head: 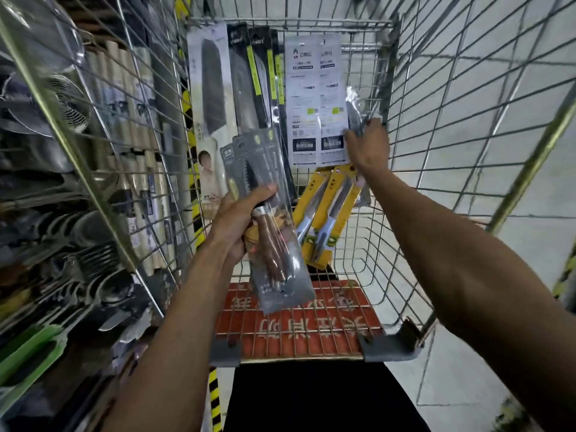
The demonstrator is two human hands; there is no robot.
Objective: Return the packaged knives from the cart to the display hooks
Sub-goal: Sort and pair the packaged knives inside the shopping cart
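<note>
The left hand [237, 213] grasps a fanned stack of grey-carded knives [265, 188], thumb across the front. The top one shows a serrated blade and a wooden handle. The stack is lifted above the cart [436, 88], and its lower edge hangs over the red flap [299, 325] at the near end of the basket.

The right hand [369, 146] reaches to the far right corner. Its fingers curl round the edge of a clear-wrapped knife [353, 112] that leans close to the right wire wall, leaving little room between the pack and the mesh.

Just left of that knife, two white-carded packs [314, 98] stand side by side against the far wall, and the thumb touches the nearer one's lower edge. Further left, black packs [258, 76] with green stripes overlap one another, and a large white-carded knife [212, 98] leans into the left corner.

Two yellow-carded knives [324, 213] lie slanted on the basket floor beneath the right forearm. Bare wire floor is open to their right and towards the near end.

Outside the left wall, a shelf [62, 213] of metal utensils sits close beside the cart.
</note>
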